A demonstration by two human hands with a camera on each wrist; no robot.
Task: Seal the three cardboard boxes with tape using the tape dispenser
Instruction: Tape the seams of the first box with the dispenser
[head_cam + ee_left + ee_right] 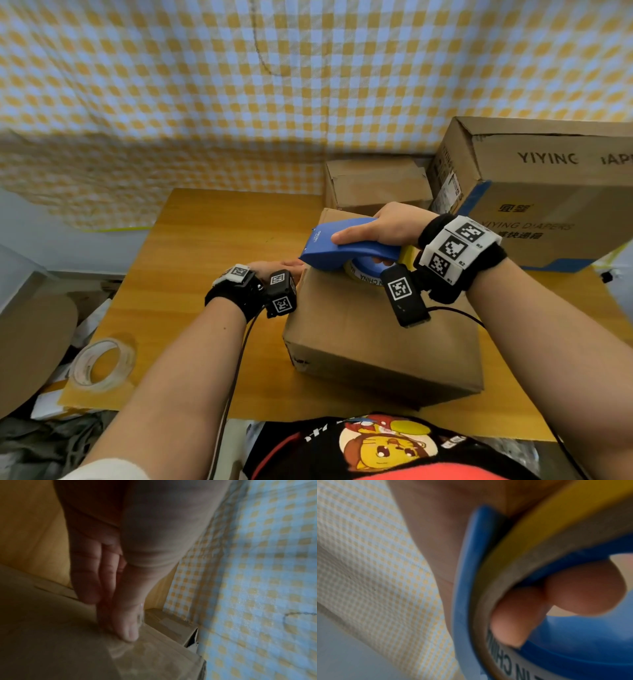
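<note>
Dispenser (342, 245) first: your blue tape dispenser sits on top of the nearest cardboard box (370, 329), its long axis running across the box from right to left, with the tapered nose aimed left and slightly away from you. Your right hand (387, 224) wraps it from above, thumb laid along the top shell. The head view hides what the right wrist view shows: your fingers (518, 616) curl up through the roll's core, with the yellowish tape roll (530, 531) seated inside the blue frame and printed lettering on the inner ring.

Your left hand (270, 269) lies at the box's left upper edge, mostly hidden behind the wrist camera in the head view. The left wrist view shows it better: the fingers (106, 577) are straight and together, pressing flat on the cardboard, and the thumb tip (130, 631) rests on a strip of clear tape (137, 650) that is glossy against the brown surface.

That box stands on the wooden table (212, 240), near its front edge. Behind it sits a smaller box (376, 185), and to the right a large box (548, 198) printed with diaper branding. A loose roll of clear tape (102, 365) lies at the table's near left corner. A yellow checked cloth (239, 85) hangs behind everything.
</note>
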